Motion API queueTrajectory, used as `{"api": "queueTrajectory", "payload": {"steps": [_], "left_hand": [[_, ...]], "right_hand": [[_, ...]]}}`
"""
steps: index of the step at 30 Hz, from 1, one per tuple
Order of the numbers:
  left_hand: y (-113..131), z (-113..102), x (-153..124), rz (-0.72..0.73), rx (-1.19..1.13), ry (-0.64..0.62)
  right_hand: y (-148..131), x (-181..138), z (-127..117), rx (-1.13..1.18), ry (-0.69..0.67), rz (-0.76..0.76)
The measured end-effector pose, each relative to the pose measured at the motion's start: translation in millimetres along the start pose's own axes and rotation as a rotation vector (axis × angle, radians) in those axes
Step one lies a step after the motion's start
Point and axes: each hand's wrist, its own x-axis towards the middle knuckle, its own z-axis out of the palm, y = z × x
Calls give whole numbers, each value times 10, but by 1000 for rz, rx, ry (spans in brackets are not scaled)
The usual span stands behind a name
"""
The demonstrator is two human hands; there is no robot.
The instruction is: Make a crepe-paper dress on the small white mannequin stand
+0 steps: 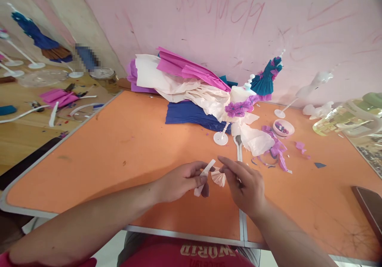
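Over the near middle of the table, my left hand [186, 181] pinches a narrow white strip [205, 178] between thumb and fingers, the strip slanting upward to the right. Just right of it, a small pleated piece of cream crepe paper [219, 178] fans out downward. My right hand [244, 183] is closed at the edge of that piece, its thumb and fingertips pinching there and the index finger reaching toward the strip. Beyond the hands stands a white mannequin stand [221, 138] wearing a cream bodice and purple paper flowers [238, 108].
Sheets of pink [191, 70], cream [191, 92] and blue crepe paper [191, 115] lie at the back. Scissors [238, 143], purple scraps [277, 145], a small bowl [283, 128], a bottle [349, 115] and a phone [368, 209] are rightward. A teal-dressed figure [264, 80] stands behind.
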Motion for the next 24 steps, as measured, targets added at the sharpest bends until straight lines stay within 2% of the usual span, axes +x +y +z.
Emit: {"api": "queueTrajectory", "payload": {"steps": [2, 5, 8, 10, 14, 18, 24], "left_hand": [[4, 1, -2, 13, 11, 27], [23, 16, -19, 36, 35, 77], [53, 22, -43, 58, 30, 129], [72, 12, -60, 80, 0, 122], [108, -24, -87, 123, -25, 64], [136, -27, -103, 120, 12, 40], [156, 24, -118, 84, 80, 64]], "right_hand": [[1, -1, -39, 32, -30, 112], [-43, 32, -97, 83, -188, 258], [-86, 94, -147, 175, -380, 292], [-69, 129, -164, 253, -461, 279], [38, 147, -159, 329, -482, 250], [57, 129, -140, 196, -518, 262], [14, 86, -25, 125, -475, 227]]}}
